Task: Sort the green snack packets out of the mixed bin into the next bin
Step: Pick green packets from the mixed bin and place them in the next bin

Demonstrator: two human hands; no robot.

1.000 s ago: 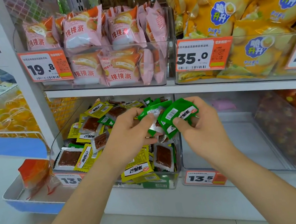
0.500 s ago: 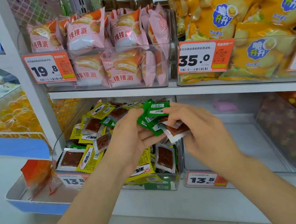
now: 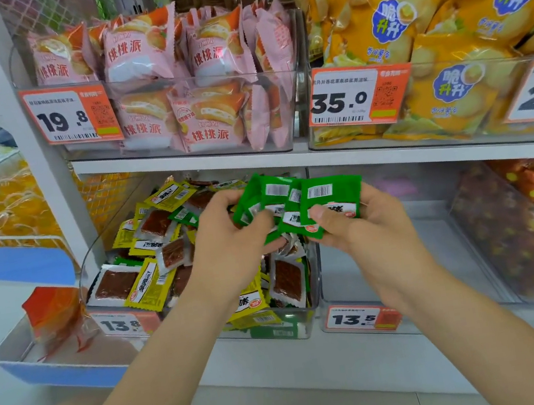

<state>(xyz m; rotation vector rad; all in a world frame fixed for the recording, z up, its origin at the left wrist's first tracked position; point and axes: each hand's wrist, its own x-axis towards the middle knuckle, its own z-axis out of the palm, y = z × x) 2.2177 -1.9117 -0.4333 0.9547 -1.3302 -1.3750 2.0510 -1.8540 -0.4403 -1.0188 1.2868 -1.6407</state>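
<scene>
Green snack packets (image 3: pixel 297 204) fan out above the right end of the mixed bin (image 3: pixel 86 271). Your left hand (image 3: pixel 231 252) pinches the left ones, your right hand (image 3: pixel 374 231) the rest. Held this loosely, one could slip and drop short of the next bin (image 3: pixel 444 238).

Bare forearms (image 3: pixel 164 356), bare left grip (image 3: pixel 230 246), right grip (image 3: pixel 370 232)

Left hand (image 3: pixel 230 246), right hand (image 3: pixel 375 229) adjacent, fingers curled.
</scene>
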